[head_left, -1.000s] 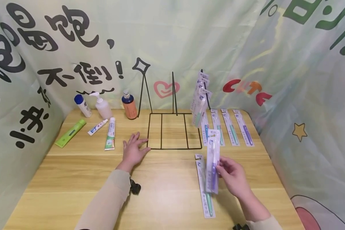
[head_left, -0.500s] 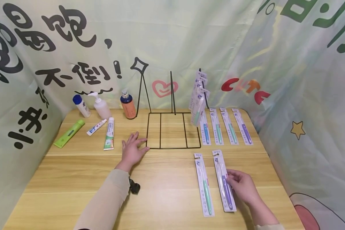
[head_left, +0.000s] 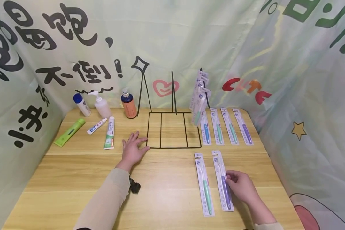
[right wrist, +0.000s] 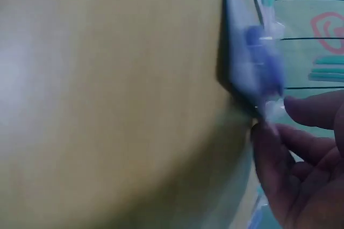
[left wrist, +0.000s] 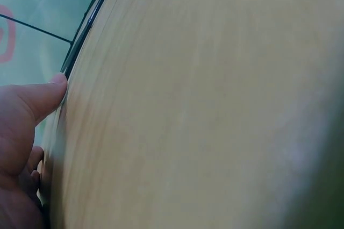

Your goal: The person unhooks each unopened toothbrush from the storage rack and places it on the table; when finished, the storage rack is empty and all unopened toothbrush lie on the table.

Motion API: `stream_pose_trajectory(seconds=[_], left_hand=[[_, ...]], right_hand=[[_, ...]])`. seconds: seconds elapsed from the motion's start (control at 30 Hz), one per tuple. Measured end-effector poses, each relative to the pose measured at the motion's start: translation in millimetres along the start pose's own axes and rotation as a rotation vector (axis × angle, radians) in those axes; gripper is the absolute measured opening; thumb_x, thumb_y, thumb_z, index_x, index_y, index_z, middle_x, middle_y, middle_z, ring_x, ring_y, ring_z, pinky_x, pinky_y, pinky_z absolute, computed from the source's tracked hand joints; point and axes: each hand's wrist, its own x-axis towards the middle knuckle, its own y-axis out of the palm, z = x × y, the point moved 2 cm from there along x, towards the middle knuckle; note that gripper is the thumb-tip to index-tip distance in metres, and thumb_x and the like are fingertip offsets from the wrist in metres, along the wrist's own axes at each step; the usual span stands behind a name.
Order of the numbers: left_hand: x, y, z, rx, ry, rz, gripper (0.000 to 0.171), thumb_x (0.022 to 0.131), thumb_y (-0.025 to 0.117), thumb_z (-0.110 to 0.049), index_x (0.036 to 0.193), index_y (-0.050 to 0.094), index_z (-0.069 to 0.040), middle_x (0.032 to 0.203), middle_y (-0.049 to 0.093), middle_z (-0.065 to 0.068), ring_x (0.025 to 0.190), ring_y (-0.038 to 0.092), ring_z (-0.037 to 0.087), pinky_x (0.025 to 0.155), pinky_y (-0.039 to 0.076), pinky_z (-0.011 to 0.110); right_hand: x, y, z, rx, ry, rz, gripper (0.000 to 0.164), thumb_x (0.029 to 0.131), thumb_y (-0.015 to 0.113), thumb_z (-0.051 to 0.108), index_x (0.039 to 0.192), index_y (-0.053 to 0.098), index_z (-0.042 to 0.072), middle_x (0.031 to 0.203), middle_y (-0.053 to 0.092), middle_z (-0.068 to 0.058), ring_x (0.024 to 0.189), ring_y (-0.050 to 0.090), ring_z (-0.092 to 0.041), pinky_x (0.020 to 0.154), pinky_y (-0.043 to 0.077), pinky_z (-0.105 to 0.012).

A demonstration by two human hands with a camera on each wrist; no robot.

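Observation:
My right hand (head_left: 242,185) pinches the right edge of a packaged purple toothbrush (head_left: 222,181), which lies low over the table's right front. In the right wrist view the blurred purple toothbrush pack (right wrist: 255,62) stands slightly tilted, my thumb and fingers at its edge. Just left of it lies a packaged green toothbrush (head_left: 204,185). My left hand (head_left: 131,150) rests with spread fingers at the front left corner of the black wire rack (head_left: 173,148); the left wrist view shows the thumb (left wrist: 51,92) touching the wire. Several toothbrush packs (head_left: 199,99) hang on the rack's right prong.
More packaged toothbrushes (head_left: 229,126) lie in a row right of the rack. At the back left stand an orange-labelled bottle (head_left: 128,104), a pump bottle (head_left: 103,107) and a blue-capped bottle (head_left: 81,104). Before them lie a green tube (head_left: 70,132) and toothpaste tubes (head_left: 109,132).
My right hand has lowered the purple toothbrush pack from above the green one to the table on its right, then shifted it slightly left. My left hand has stayed at the rack.

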Motion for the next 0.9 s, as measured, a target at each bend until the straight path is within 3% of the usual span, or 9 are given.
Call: stream_pose_trajectory(seconds=[0.13,0.33,0.53,0.7,0.9], left_hand=[[0.2,-1.3,0.6,-0.001,-0.003,0.0,0.05,0.097,0.079,-0.035,0.141,0.069,-0.012,0.172,0.027,0.019,0.161,0.014,0.042,0.121,-0.012,0.072],[0.0,-3.1,1.7,-0.005,-0.007,-0.003,0.05,0.097,0.078,-0.036,0.14,0.069,-0.012,0.172,0.027,0.019,0.161,0.014,0.042,0.122,-0.012,0.071],[0.1,-2.5,2.0,-0.007,-0.007,-0.007,0.05,0.096,0.079,-0.036,0.14,0.069,-0.013,0.172,0.028,0.018,0.161,0.014,0.042,0.122,-0.012,0.071],[0.1,-1.6,0.1,-0.006,-0.007,-0.004,0.05,0.096,0.079,-0.036,0.14,0.07,-0.013,0.172,0.028,0.018,0.161,0.014,0.042,0.122,-0.011,0.071],[-0.1,-0.8,0.4,-0.003,-0.002,-0.01,0.05,0.096,0.08,-0.035,0.14,0.069,-0.013,0.172,0.028,0.019,0.16,0.016,0.043,0.122,-0.01,0.072]], right_hand=[[2.1,-6.0,9.0,-0.029,-0.02,-0.031,0.037,0.098,0.069,0.004,0.129,0.064,-0.015,0.11,0.074,-0.022,0.097,0.071,-0.032,0.081,0.063,-0.042],[19.1,-16.0,40.1,0.038,-0.105,-0.145,0.031,0.105,0.065,0.01,0.131,0.068,-0.006,0.116,0.072,-0.022,0.103,0.068,-0.032,0.079,0.057,-0.025],[49.6,-14.9,82.8,0.199,-0.243,-0.292,0.03,0.101,0.071,0.004,0.13,0.068,-0.003,0.116,0.072,-0.018,0.106,0.067,-0.03,0.08,0.05,-0.011],[77.9,-12.3,112.3,0.363,-0.354,-0.369,0.043,0.097,0.073,-0.002,0.138,0.06,-0.001,0.127,0.069,-0.018,0.111,0.067,-0.031,0.083,0.05,-0.015],[111.4,-15.6,136.2,0.543,-0.431,-0.373,0.056,0.095,0.076,-0.004,0.145,0.051,-0.003,0.14,0.062,-0.021,0.128,0.06,-0.036,0.098,0.053,-0.035]])
